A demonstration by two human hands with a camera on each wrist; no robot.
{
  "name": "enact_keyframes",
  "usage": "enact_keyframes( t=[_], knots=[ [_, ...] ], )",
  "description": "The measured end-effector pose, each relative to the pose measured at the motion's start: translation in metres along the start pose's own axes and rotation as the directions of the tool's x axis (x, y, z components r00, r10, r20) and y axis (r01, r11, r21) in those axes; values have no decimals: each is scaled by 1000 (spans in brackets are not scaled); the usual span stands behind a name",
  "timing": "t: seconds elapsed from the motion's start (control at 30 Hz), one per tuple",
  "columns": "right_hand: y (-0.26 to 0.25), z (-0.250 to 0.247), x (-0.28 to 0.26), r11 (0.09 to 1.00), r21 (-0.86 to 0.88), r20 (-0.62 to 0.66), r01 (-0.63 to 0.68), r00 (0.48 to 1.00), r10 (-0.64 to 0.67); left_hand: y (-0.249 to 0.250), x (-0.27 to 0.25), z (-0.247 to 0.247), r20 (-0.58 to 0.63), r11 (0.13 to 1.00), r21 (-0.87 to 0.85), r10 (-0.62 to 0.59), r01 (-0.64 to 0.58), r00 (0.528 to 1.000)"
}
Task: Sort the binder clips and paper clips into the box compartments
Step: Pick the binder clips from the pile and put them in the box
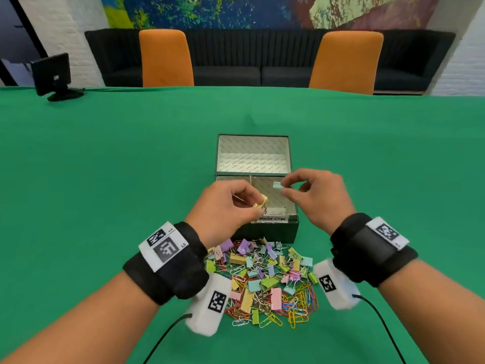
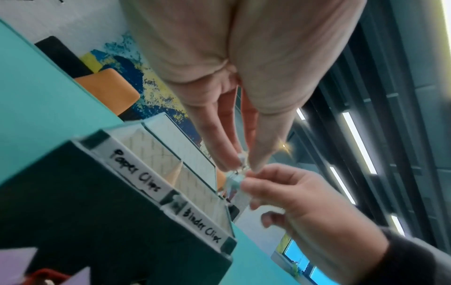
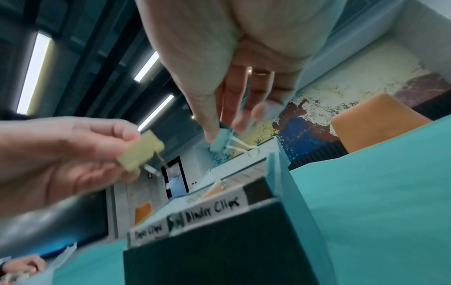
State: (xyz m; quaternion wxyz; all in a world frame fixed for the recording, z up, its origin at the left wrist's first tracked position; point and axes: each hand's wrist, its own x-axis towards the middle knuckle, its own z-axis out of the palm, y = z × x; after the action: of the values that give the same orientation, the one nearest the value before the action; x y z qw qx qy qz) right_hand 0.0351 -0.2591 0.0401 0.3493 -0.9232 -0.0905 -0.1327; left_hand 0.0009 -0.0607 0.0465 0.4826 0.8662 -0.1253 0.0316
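A dark green box [image 1: 265,228] stands open in front of me, its front strip labelled "Paper Clips" [image 2: 136,171] and "Binder Clips" [image 3: 211,209]. My left hand [image 1: 258,206] pinches a yellow binder clip [image 1: 261,202] over the box near the divider. My right hand [image 1: 282,186] pinches a light blue binder clip [image 1: 277,185] above the binder-clip compartment [image 1: 273,198]. In the right wrist view the yellow binder clip [image 3: 140,153] and the blue binder clip [image 3: 219,141] both hang above the box rim. A mixed pile of coloured binder clips and paper clips [image 1: 265,279] lies between my wrists.
The green table [image 1: 105,166] stretches wide on all sides of the box. The raised lid [image 1: 253,153] stands behind the compartments. A small black monitor [image 1: 53,76] sits at the far left edge, and two orange chairs [image 1: 166,57] stand beyond the table.
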Motion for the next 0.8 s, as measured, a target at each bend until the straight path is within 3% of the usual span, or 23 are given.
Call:
enact_keyframes(
  t=[0.1, 0.27, 0.37, 0.43, 0.5, 0.57, 0.67, 0.8],
  knots=[
    [5, 7, -8, 986, -166, 145, -28, 988, 52, 6, 10, 8, -71, 999, -37, 34, -37, 997],
    [8, -4, -26, 999, -36, -20, -32, 999, 32, 10, 31, 23, -146, 986, 92, 154, -142, 977],
    [14, -10, -37, 999, -17, 39, -45, 998, 45, 4, 44, 31, -148, 953, 222, 241, -205, 959],
    [18, -12, -43, 998, -42, 122, -41, 991, 46, 0, 50, 32, -60, 938, 299, 204, -177, 977],
    [21, -12, -48, 995, -95, 201, -39, 978, 57, -2, 49, 32, 105, 894, 424, 111, -146, 988],
    [25, -11, -51, 988, -147, 288, -49, 953, 91, -1, 42, 30, 194, 855, 485, 103, -186, 976],
    [29, -8, -54, 981, -190, 436, -48, 891, 128, 2, 24, 24, 255, 870, 425, 152, -252, 955],
    [31, 0, -55, 954, -286, 589, 85, 801, 105, -1, -1, 18, 443, 858, 452, 21, -243, 897]
  ],
)
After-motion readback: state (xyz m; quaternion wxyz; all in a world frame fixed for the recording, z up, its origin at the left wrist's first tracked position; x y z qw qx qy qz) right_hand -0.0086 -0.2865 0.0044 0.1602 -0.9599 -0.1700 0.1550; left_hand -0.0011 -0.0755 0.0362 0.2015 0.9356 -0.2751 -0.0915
